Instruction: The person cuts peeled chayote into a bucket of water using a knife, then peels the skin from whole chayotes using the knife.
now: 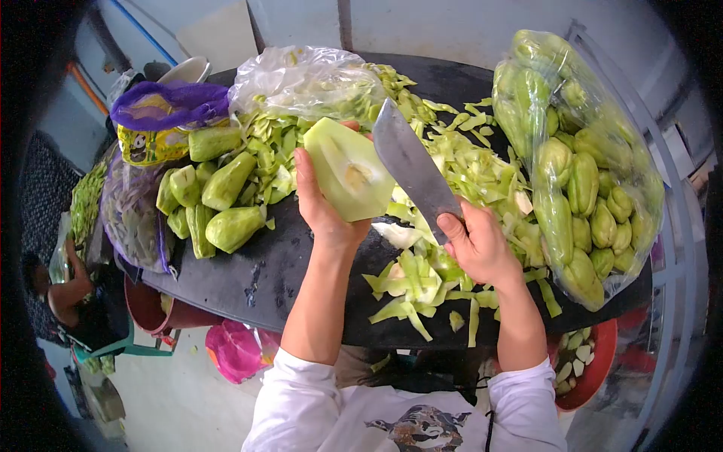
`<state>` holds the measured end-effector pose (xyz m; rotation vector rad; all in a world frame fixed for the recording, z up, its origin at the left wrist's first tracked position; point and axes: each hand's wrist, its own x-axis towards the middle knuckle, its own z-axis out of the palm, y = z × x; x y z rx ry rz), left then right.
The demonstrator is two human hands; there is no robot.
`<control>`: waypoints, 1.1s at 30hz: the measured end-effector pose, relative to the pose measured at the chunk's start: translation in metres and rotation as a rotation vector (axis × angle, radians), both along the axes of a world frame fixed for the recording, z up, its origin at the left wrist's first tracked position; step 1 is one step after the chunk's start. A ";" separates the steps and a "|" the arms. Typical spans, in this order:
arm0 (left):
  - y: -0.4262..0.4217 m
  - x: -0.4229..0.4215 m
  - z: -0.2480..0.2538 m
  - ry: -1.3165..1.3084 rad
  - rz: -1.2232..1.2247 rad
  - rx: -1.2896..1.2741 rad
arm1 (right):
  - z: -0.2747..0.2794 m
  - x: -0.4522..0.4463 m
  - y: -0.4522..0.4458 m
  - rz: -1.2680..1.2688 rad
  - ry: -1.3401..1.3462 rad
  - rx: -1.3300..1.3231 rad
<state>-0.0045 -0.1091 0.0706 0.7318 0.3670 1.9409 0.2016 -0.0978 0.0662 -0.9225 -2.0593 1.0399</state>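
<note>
In my left hand (329,218) lies a peeled, pale green chayote half (339,162), its cut face with the seed hollow turned up toward me. My thumb is along its left edge, and fingertips show behind it. My right hand (482,242) is closed round the handle of a broad knife (410,158). The blade points up and to the left, close to the right side of the chayote half. Below both hands, green peelings (418,279) are strewn over the dark table (260,279). Several peeled chayotes (230,181) are piled left of my left hand.
A clear bag of whole chayotes (584,181) stands at the table's right. Another plastic bag (294,79) lies at the back among peelings. Purple mesh sacks (139,207) are at the left. A red tub (602,361) holds cut pieces below. Another person (71,290) is at far left.
</note>
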 end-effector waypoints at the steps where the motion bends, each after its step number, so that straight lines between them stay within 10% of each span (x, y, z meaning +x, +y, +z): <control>1: 0.000 0.001 0.001 0.031 0.028 0.001 | -0.001 -0.001 0.000 0.005 0.022 0.052; 33: -0.010 0.033 -0.008 0.059 -0.114 -0.132 | -0.011 -0.021 -0.006 0.136 0.213 -0.172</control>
